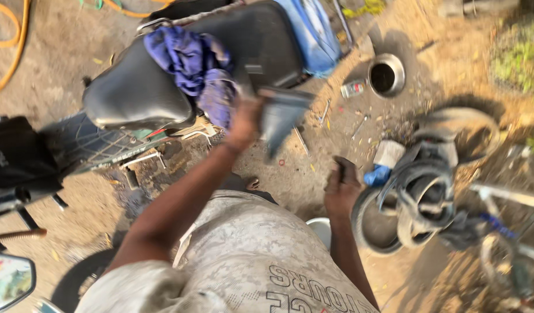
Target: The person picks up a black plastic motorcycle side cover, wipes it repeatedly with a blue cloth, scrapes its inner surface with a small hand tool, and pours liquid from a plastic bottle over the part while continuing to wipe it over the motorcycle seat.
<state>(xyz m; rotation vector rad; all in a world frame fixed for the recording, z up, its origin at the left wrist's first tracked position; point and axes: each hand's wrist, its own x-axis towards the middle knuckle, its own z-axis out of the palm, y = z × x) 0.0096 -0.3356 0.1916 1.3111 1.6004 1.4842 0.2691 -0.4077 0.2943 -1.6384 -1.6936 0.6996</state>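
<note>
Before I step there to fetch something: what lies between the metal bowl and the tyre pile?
Head view: scattered small tools on dirt between metal bowl and tyre pile.

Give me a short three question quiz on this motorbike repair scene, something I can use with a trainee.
1. True or false: the left hand is raised over the motorbike's black seat and grips a dark grey flap-like piece.
2. What lies draped on the seat? A) a purple-blue cloth B) a yellow helmet C) a coil of rope
3. Fill in: to the right of the right hand, on the dirt, lies a heap of old rubber ____.

Key
1. True
2. A
3. Tyres and tubes; whether the right hand holds anything is too blurred to tell.
</note>
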